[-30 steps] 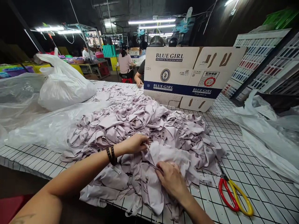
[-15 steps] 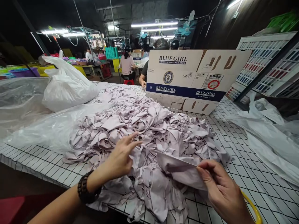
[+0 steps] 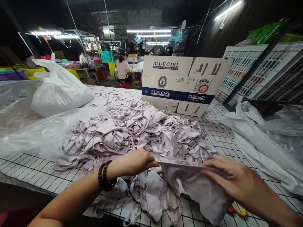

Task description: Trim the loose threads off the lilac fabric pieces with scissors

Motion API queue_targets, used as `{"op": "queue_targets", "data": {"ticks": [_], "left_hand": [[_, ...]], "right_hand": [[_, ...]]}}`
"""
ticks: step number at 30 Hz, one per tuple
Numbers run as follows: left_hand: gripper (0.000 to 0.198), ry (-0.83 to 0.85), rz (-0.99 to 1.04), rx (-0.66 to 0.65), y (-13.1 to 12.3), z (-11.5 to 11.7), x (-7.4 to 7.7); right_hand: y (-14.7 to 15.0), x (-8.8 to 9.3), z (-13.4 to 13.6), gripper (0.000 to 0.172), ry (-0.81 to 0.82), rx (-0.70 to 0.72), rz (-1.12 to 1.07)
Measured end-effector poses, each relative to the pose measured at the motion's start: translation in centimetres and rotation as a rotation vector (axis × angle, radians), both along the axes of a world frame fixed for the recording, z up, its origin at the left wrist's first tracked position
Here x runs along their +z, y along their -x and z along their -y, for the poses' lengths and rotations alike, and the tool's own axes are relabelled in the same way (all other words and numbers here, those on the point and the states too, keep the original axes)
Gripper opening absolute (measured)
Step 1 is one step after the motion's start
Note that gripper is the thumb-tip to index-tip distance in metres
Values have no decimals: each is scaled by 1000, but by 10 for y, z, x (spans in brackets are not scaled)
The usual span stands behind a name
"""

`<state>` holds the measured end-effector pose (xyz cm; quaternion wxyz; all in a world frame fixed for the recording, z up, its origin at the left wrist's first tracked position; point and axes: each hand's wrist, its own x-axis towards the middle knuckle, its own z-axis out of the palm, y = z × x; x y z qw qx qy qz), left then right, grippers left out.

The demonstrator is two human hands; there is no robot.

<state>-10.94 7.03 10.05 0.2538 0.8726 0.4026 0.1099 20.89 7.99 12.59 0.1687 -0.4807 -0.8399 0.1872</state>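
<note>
grid tbl (image 3: 44,173), cloth (image 3: 196,186) hanging from l hand (image 3: 138,162), r hand (image 3: 234,178)

Long white tube lights (image 3: 148,31) glare overhead against a dim, dark grey back wall (image 3: 127,19). Soft highlights shine on clear, crinkled plastic sheeting (image 3: 44,134). The bare right hand (image 3: 236,178) and pale mauve cloth (image 3: 201,189) blur slightly; wide-angle distortion stretches the edges

Left forearm (image 3: 75,194): bare, slanting up from lower left
Left hand (image 3: 138,162): fingers curled, tips pinched, pointing right
Right forearm (image 3: 267,200): bare, slanting in from lower right
Right hand (image 3: 233,176): fingers extended, gripping, pointing left
</note>
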Motion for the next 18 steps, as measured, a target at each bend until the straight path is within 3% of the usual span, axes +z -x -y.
{"op": "queue_targets", "data": {"ticks": [2,4,7,9,12,15,17,18], "left_hand": [[45,68,32,-52,-1,19,29],[42,237,144,-165,-7,36,54],[44,579,412,-194,-21,51,69],[46,736,613,-43,-32,52,57],[52,861,940,250,-42,45,16],[53,949,1164,469,-44,40,-24],[50,985,1241,527,-44,41,-39],[48,1002,1266,528,-45,41,-42]], "right_hand": [[0,20,-16,27,-14,50,-33],[16,40,-35,27,-88,120,-87],[62,54,-64,28,-162,263,-108],[93,48,-75,23,-179,318,-114],[115,22,-69,29,-179,311,-143],[107,-15,-35,46,-61,366,-172],[101,-42,-7,61,110,369,-224],[101,-54,5,64,114,308,-266]]}}
